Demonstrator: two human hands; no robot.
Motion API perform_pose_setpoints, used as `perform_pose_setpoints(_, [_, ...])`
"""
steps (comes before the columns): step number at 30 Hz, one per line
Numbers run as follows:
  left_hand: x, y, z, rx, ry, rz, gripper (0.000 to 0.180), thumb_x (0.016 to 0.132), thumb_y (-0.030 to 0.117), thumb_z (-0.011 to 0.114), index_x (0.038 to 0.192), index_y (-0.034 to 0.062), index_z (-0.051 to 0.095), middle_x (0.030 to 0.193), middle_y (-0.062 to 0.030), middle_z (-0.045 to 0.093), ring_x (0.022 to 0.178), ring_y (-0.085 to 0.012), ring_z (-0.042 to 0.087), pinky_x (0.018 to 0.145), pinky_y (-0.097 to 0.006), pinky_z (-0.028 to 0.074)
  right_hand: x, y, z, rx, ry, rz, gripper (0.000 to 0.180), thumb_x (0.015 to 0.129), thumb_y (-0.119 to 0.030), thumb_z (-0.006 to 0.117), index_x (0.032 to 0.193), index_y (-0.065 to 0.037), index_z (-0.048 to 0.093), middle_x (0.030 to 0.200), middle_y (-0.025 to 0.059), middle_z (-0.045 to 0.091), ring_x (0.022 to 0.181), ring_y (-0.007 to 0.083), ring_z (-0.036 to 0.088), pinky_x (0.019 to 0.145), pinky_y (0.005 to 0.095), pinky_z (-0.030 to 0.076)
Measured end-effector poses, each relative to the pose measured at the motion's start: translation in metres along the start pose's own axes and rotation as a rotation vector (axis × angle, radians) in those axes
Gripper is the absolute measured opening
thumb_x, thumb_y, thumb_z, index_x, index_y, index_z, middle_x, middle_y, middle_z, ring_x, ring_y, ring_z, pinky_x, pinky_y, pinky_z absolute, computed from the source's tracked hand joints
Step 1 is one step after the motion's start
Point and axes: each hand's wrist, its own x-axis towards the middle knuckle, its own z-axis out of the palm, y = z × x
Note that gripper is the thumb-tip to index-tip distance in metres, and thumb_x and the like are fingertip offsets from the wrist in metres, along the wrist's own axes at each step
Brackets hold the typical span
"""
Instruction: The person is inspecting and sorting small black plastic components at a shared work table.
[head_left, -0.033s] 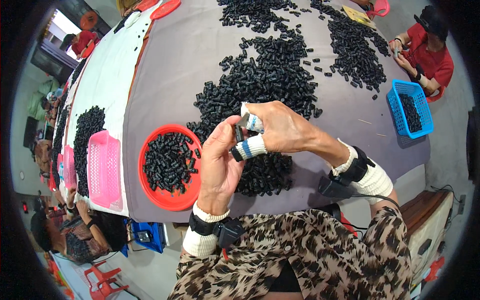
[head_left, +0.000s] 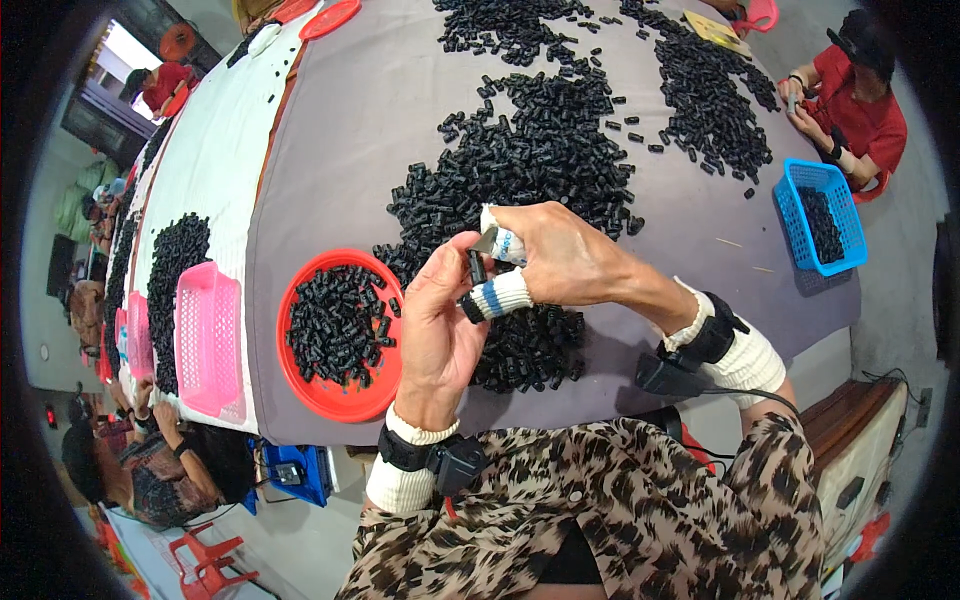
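Above the near part of the table, my left hand pinches a small black cylindrical piece between thumb and fingers. My right hand is closed around a short metal blade, its edge up against the top of that piece. White cloth covers with blue marks wrap fingers of the right hand. Behind and beneath both hands spreads a large heap of similar black pieces. Left of my left hand sits a round red tray with many black pieces in it. The blade's handle is hidden in my grip.
Pink baskets stand on the white-covered table at left. A blue basket holding black pieces is at the right edge, near a co-worker in red. Another heap lies at far right. Thin sticks lie on the grey cloth.
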Motion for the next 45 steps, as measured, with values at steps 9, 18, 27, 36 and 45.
perform_pose_setpoints(9, [0.000, 0.005, 0.002, 0.217, 0.002, 0.000, 0.025, 0.077, -0.002, 0.057, 0.102, -0.0002, 0.058, 0.092, -0.0060, 0.060, 0.083, -0.0126, 0.058, 0.078, -0.027, 0.047, -0.002, -0.001, 0.001, 0.038, 0.023, 0.004, 0.039, 0.061, -0.029, 0.071, 0.073, 0.003, 0.051, 0.065, 0.0182, 0.058, 0.059, 0.0303, 0.060, 0.054, 0.0374, 0.045])
perform_pose_setpoints(18, [0.003, -0.001, -0.005, 0.123, 0.073, 0.015, 0.029, 0.087, 0.007, 0.050, 0.113, -0.0053, 0.049, 0.101, -0.0111, 0.059, 0.091, -0.0167, 0.059, 0.081, -0.031, 0.049, 0.000, 0.003, 0.000, 0.043, 0.014, 0.045, 0.040, 0.062, -0.031, 0.071, 0.073, 0.003, 0.052, 0.065, 0.0176, 0.058, 0.059, 0.0303, 0.059, 0.056, 0.0372, 0.044])
perform_pose_setpoints(27, [0.000, 0.000, -0.013, 0.103, -0.018, 0.037, 0.027, 0.088, 0.007, 0.049, 0.112, -0.0047, 0.049, 0.103, -0.0126, 0.059, 0.093, -0.0198, 0.059, 0.084, -0.032, 0.049, 0.002, 0.001, 0.000, -0.074, -0.080, 0.032, 0.044, 0.064, -0.038, 0.070, 0.070, 0.002, 0.052, 0.064, 0.0180, 0.057, 0.060, 0.0316, 0.058, 0.056, 0.0392, 0.043])
perform_pose_setpoints(36, [0.001, -0.001, -0.009, 0.152, 0.004, 0.065, 0.025, 0.087, 0.007, 0.051, 0.110, -0.0036, 0.052, 0.101, -0.0119, 0.060, 0.093, -0.0197, 0.059, 0.083, -0.032, 0.050, 0.002, 0.002, 0.001, -0.083, -0.094, 0.038, 0.044, 0.065, -0.039, 0.068, 0.069, 0.002, 0.052, 0.063, 0.0184, 0.057, 0.060, 0.0327, 0.058, 0.056, 0.0401, 0.043])
perform_pose_setpoints(45, [-0.004, 0.001, -0.003, 0.212, 0.086, 0.086, 0.019, 0.086, 0.006, 0.056, 0.103, -0.0003, 0.059, 0.095, -0.0063, 0.061, 0.084, -0.0119, 0.059, 0.076, -0.027, 0.049, 0.000, 0.005, 0.005, -0.034, -0.093, 0.033, 0.042, 0.068, -0.035, 0.067, 0.068, 0.003, 0.049, 0.062, 0.0198, 0.056, 0.059, 0.0340, 0.058, 0.054, 0.0405, 0.042])
